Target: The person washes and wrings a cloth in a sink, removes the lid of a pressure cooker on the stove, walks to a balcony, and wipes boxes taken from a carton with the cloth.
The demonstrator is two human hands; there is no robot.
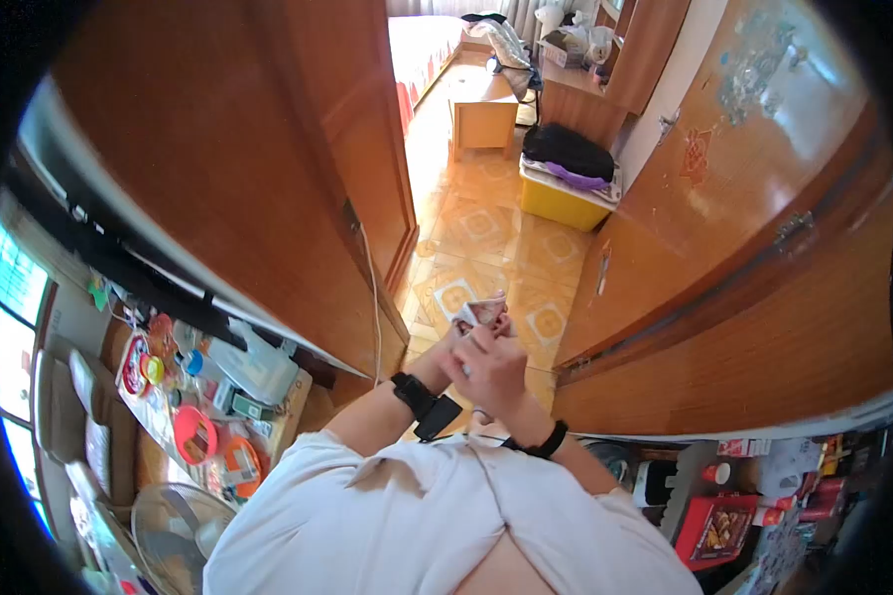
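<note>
In front of my chest my two hands come together in the doorway. A small white and pinkish-brown folded piece [483, 313], perhaps cloth or paper, sticks up between the fingers; its kind is unclear. My left hand [454, 345] is closed around its lower part and largely hidden behind the other hand. Nearer to me, my right hand [492, 371] has its fingers curled over the left hand and against the piece. A black watch [413, 395] is on the left wrist, and a black band [541, 440] on the right.
Wooden doors [347, 169] stand on the left and a wooden door [685, 248] on the right. Beyond lie a tiled floor [476, 223], a yellow box [566, 201] and a small table [484, 117]. A cluttered table [288, 421] and a fan [174, 531] are at left.
</note>
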